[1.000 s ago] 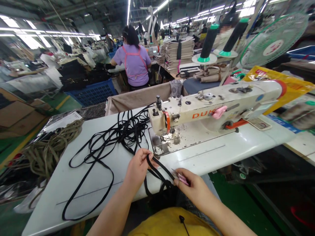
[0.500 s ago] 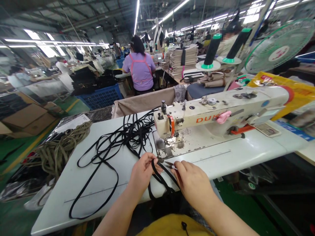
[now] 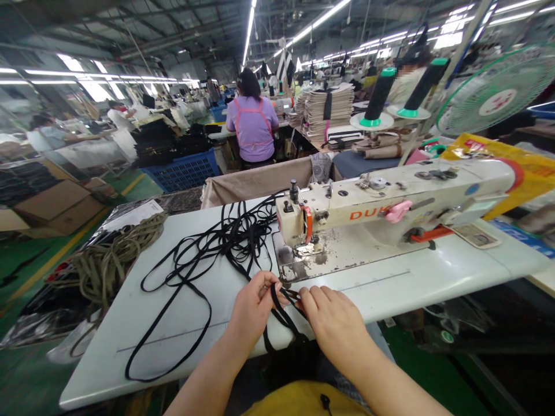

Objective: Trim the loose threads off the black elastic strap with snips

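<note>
Near the front edge of the sewing table, my left hand (image 3: 255,305) pinches a narrow black strap (image 3: 282,315) between thumb and fingers. The strap loops over and hangs past the table edge toward my lap. My right hand (image 3: 332,318) is closed on a small pair of thread snips (image 3: 293,294). Their blades point left and reach the strap beside my left fingertips; whether they touch it I cannot tell. A tangled pile of black strap (image 3: 243,234) lies on the table left of the sewing machine (image 3: 359,211). Both hands are in front of the machine's needle plate.
Olive straps (image 3: 113,254) lie in a heap beyond the table's left side. Two black thread cones (image 3: 379,98) and a green fan (image 3: 494,98) stand behind the machine. A person in purple (image 3: 254,127) sits ahead, near a blue crate (image 3: 182,171).
My right hand has moved slightly left, bringing the snips' blades to the strap at my left fingers. The left hand keeps its pinch. The whole view has shifted a little.
</note>
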{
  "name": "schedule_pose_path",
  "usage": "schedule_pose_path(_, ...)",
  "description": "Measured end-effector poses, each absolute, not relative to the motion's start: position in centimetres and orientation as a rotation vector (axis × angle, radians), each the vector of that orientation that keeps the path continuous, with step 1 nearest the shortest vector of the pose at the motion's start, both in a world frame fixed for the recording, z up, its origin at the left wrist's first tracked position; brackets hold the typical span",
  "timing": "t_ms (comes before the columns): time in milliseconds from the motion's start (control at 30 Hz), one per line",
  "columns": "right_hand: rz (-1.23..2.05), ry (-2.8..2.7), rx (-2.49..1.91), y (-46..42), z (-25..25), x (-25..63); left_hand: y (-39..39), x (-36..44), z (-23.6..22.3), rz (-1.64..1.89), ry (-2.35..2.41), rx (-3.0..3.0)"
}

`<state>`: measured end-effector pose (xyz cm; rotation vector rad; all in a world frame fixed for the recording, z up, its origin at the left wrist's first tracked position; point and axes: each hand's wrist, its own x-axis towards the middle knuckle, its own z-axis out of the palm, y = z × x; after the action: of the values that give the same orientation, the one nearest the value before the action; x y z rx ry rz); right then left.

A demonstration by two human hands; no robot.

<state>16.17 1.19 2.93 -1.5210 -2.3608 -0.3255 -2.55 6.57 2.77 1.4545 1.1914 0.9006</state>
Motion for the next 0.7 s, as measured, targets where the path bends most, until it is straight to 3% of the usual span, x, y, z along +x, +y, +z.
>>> schedule_pose_path(467, -0.22, -2.187, -1.624, 1.6, 1.7, 17.2, 6.5, -3.3, 2.1, 0.915, 1.159, 1.42)
schedule_pose_path(567, 0.006, -2.028, -1.683, 1.4, 1.2, 17.9, 6.4, -3.6, 2.2, 0.929, 1.14, 1.395)
schedule_pose_path(700, 0.56, -1.816, -1.616, 1.2, 1.3, 18.0, 6.0, -3.6, 2.8, 0.908, 1.081, 1.223)
